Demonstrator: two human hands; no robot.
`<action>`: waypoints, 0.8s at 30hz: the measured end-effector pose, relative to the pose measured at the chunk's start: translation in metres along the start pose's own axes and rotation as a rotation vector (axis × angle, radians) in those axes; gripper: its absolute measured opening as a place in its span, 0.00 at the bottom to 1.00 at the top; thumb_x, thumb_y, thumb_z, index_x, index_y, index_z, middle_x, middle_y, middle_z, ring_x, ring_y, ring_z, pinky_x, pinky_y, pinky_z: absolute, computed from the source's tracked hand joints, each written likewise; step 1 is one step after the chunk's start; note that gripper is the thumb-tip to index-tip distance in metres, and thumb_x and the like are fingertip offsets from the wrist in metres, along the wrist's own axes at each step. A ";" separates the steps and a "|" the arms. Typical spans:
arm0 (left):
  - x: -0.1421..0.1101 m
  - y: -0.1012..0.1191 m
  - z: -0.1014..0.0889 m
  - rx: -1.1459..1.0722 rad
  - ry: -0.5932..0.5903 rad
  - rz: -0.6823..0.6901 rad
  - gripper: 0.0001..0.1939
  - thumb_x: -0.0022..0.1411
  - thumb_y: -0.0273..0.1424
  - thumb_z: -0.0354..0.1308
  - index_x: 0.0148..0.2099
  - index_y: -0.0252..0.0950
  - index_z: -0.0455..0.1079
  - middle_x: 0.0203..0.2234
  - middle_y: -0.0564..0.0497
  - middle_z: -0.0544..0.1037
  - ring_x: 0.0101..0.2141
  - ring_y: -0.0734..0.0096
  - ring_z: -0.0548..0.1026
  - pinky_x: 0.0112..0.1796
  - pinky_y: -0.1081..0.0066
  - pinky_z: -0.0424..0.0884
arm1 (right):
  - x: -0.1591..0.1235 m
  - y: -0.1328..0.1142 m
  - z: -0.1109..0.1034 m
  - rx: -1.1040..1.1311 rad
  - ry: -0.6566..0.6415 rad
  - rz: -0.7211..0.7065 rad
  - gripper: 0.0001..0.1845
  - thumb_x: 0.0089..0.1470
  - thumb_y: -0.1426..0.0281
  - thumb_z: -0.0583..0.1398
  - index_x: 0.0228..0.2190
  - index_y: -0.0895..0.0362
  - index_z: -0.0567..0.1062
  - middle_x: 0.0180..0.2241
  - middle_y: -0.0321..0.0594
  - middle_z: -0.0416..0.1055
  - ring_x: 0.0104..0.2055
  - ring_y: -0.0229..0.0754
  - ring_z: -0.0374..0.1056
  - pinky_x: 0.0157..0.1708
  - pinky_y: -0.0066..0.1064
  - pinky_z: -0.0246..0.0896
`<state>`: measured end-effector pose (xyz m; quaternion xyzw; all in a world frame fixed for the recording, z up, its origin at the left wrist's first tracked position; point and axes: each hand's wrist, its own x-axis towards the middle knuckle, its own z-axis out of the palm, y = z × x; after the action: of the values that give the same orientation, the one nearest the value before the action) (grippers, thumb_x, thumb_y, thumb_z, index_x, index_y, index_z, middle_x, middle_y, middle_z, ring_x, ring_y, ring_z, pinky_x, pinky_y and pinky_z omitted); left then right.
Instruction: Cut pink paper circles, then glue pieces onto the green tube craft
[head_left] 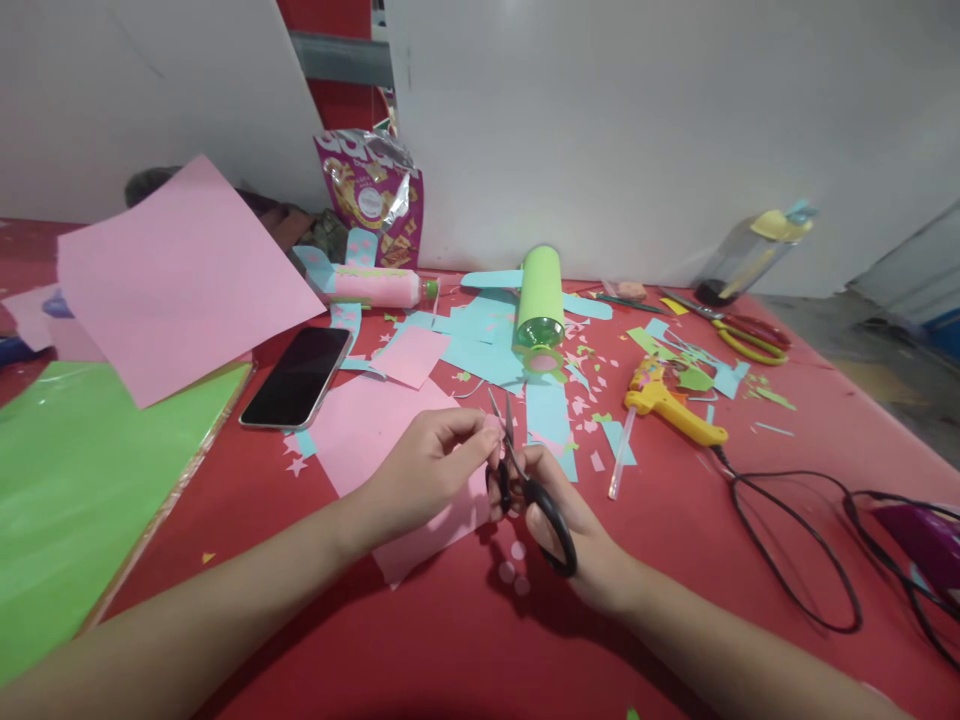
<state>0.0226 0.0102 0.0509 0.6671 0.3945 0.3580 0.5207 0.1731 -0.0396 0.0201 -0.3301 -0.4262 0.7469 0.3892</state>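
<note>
In my left hand [442, 458] a small piece of pink paper [493, 428] is pinched between thumb and fingertips. My right hand [570, 520] grips a pair of black-handled scissors [553, 520], their blades parted beside that piece. Under both hands lies a larger pink sheet [375, 430] on the red table. Several small pale pink paper discs [517, 572] rest just below the scissors. Beyond the hands stands a bottle wrapped in green paper [540, 295] with light blue wings. A pink-wrapped bottle [379, 287] with blue fins lies to its left.
A phone [298, 378] and green sheets [97, 450] lie left, near a raised pink sheet [187, 280]. To the right are a yellow glue gun [679, 415] with a looping black cord [795, 590], red-and-yellow-handled scissors [750, 340] and a clear bottle [750, 262]. Paper scraps litter the middle.
</note>
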 end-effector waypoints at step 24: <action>0.003 0.005 -0.015 0.160 -0.126 -0.031 0.15 0.58 0.29 0.45 0.20 0.34 0.55 0.16 0.58 0.59 0.20 0.80 0.57 0.23 0.78 0.56 | 0.002 -0.003 0.002 0.016 0.043 0.043 0.24 0.40 0.52 0.63 0.29 0.52 0.58 0.27 0.27 0.58 0.19 0.26 0.56 0.14 0.18 0.55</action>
<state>0.0116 0.0183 0.0584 0.7215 0.3985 0.2747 0.4951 0.1710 -0.0378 0.0232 -0.3520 -0.4046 0.7512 0.3849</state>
